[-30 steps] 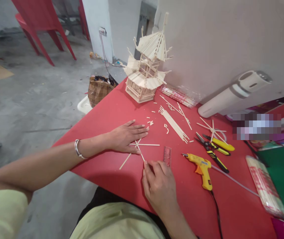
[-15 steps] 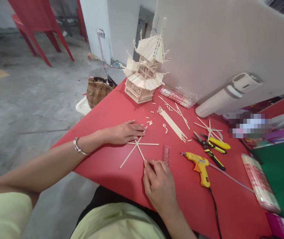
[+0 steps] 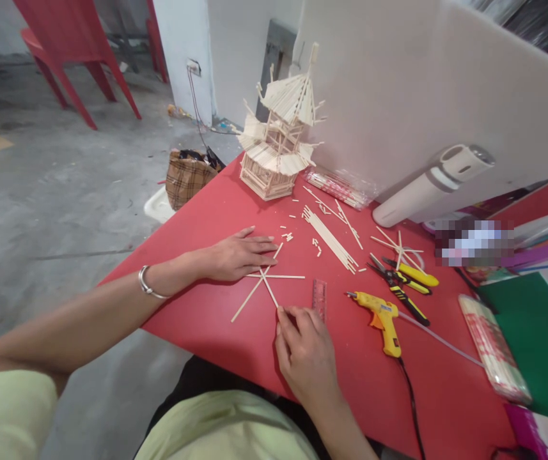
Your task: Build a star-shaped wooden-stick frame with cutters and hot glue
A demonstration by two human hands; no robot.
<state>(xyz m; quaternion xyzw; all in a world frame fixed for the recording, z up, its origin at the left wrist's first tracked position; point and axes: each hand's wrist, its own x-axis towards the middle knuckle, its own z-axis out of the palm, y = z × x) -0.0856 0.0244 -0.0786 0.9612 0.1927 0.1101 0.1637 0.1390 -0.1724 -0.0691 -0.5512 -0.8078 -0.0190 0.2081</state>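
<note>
Three thin wooden sticks (image 3: 264, 281) cross in a star shape on the red table (image 3: 216, 217). My left hand (image 3: 238, 255) lies flat with fingers stretched out, its fingertips pressing where the sticks cross. My right hand (image 3: 305, 354) rests on the table nearer to me, fingers bent, the fingertips touching the near end of one stick. A small pink ruler (image 3: 319, 299) lies just right of that hand.
A stick-built pagoda model (image 3: 278, 144) stands at the table's far corner. A loose bundle of sticks (image 3: 331, 239), yellow-handled cutters (image 3: 401, 281), a yellow glue gun (image 3: 382, 316) with its cord, stick packets (image 3: 492, 348), a white tube (image 3: 427, 188) and a green sheet (image 3: 537, 338) lie to the right.
My left hand's fingers have drawn back slightly off the crossed sticks, showing more of them. My right hand stays at the stick's end. The view has shifted a little.
</note>
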